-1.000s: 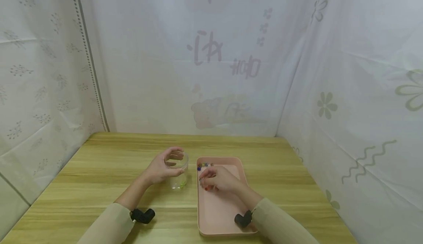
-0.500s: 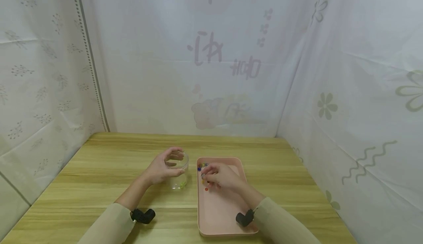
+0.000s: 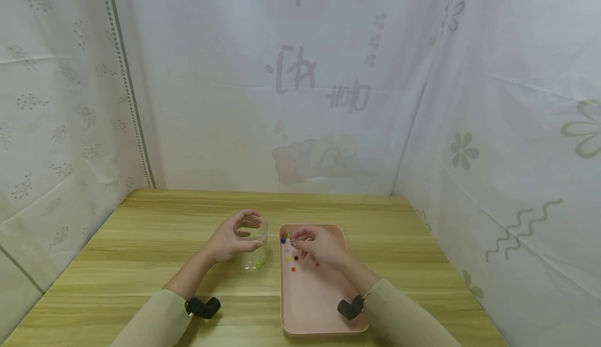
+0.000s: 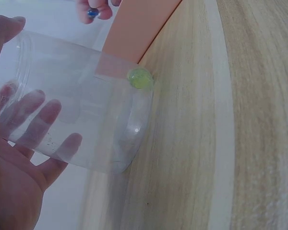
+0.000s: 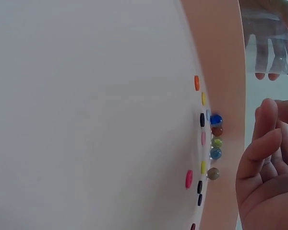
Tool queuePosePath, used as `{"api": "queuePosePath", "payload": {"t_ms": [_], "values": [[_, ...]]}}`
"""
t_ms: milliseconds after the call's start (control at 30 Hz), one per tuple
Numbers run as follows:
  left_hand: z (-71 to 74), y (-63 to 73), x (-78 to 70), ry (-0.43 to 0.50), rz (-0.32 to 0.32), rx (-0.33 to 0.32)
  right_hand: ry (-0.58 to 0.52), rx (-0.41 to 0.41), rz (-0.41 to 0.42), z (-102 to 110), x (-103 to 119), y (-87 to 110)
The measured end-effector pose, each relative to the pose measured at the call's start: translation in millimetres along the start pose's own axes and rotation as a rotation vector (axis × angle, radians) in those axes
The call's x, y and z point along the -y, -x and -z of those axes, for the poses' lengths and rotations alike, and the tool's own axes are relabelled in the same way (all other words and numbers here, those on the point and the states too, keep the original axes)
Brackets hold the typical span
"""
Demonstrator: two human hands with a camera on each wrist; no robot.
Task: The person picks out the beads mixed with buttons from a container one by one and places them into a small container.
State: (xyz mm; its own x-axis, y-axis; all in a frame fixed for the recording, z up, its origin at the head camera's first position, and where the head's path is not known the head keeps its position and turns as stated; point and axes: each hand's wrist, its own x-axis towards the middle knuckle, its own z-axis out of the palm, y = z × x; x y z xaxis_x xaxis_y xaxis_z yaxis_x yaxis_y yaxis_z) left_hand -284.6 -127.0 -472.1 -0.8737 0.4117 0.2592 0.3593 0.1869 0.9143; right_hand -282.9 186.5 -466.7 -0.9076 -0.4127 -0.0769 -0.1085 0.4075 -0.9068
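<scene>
Head view: the left hand [image 3: 231,238] curls round the upper part of a clear, round plastic jar [image 3: 255,253], mouth up, long axis roughly upright; the right hand [image 3: 321,244] pinches a small, round glass marble [image 3: 292,240] between thumb and fingertips, over a shallow, pink, rectangular tray [image 3: 324,305]. Left wrist view: the pinched marble shows blue, and a yellow-green ball [image 4: 141,78] lies inside the jar's base. Right wrist view: loose coloured marbles [image 5: 217,143] line the tray's wall beside flat coloured discs [image 5: 203,139], more of both showing than from the head
</scene>
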Motion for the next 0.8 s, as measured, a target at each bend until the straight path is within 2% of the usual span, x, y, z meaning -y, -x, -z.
{"api": "queuePosePath", "payload": {"t_ms": [267, 800], "values": [[0.7, 0.0, 0.3, -0.012, 0.001, 0.008, 0.002, -0.072, 0.02, 3.0, 3.3, -3.0], [0.4, 0.0, 0.2, -0.01, 0.007, 0.008, -0.043, -0.076, 0.031, 9.3, 13.4, -9.5]]}}
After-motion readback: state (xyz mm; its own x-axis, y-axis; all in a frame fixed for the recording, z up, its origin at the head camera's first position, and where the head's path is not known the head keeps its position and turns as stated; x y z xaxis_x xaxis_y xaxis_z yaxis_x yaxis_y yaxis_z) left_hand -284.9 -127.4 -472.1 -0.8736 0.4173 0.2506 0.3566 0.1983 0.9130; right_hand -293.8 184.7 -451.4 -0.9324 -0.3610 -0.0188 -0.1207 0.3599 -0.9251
